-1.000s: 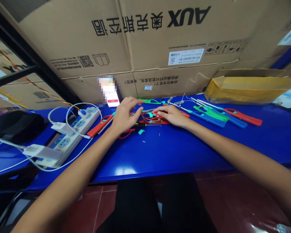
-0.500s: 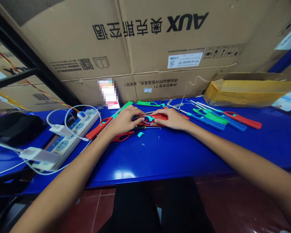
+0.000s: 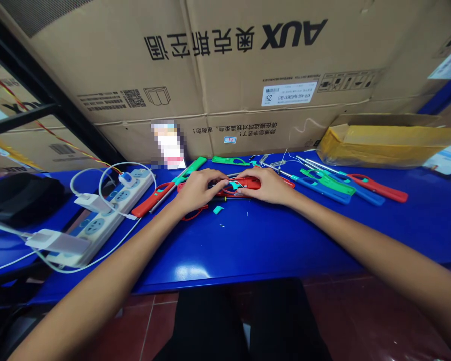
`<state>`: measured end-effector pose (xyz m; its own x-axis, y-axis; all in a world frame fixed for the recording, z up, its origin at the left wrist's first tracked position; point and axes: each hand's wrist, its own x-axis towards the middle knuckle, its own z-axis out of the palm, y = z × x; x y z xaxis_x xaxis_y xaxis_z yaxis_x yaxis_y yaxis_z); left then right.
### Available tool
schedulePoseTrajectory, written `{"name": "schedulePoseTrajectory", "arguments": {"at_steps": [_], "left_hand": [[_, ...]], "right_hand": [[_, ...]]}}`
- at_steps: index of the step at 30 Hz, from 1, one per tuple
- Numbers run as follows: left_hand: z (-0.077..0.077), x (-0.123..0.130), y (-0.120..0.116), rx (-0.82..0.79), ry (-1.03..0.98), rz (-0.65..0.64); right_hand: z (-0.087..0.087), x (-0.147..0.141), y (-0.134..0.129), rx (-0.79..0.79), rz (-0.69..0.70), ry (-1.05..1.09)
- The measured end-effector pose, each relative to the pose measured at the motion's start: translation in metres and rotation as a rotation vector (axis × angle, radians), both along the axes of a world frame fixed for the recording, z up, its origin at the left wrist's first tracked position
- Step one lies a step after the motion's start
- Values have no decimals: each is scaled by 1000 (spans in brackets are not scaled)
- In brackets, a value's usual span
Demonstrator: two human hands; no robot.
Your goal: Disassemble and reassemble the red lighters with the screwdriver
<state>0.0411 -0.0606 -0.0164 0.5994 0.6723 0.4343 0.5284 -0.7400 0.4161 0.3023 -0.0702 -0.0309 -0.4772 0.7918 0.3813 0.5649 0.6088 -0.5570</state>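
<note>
Between my hands lies a red long-nosed lighter (image 3: 251, 183), its casing seemingly opened, with a teal trigger (image 3: 233, 186) and thin wires showing at the middle. My left hand (image 3: 202, 189) grips its left side, thumb and fingers curled together. At the right side, my right hand (image 3: 269, 186) has its thumb and fingers closed on the red body. Both palms hide much of the lighter. A thin screwdriver (image 3: 236, 198) lies just in front of it. Nearer me rests a loose teal piece (image 3: 218, 209). A red casing part (image 3: 195, 213) sticks out under my left wrist.
Red-and-green lighters (image 3: 160, 194) lie at left, beside a white power strip (image 3: 115, 213) with cables. Several blue, green and red lighters (image 3: 325, 188) lie at right. A lit phone (image 3: 171, 145) leans on the large carton (image 3: 233, 75). A yellow-taped box (image 3: 379, 143) stands back right.
Both hands stay on the red lighter with only slight finger shifts. My left hand has moved a little to the right; the whole view has shifted slightly.
</note>
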Motion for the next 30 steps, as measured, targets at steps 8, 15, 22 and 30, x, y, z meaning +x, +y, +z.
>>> {"name": "schedulePoseTrajectory", "arguments": {"at_steps": [8,15,22,30], "left_hand": [[3,0,0,-130,-69,35],[3,-1,3,-214,-156,65],[2,-1,3,-187,-144,63],[-1,-1,3,-155,-122,27]], "right_hand": [[-2,-1,-1,30,14,40],[9,5,3,-47,59,66],[16,16,8,-126,132,-4],[22,20,7,-175,184,-35]]}}
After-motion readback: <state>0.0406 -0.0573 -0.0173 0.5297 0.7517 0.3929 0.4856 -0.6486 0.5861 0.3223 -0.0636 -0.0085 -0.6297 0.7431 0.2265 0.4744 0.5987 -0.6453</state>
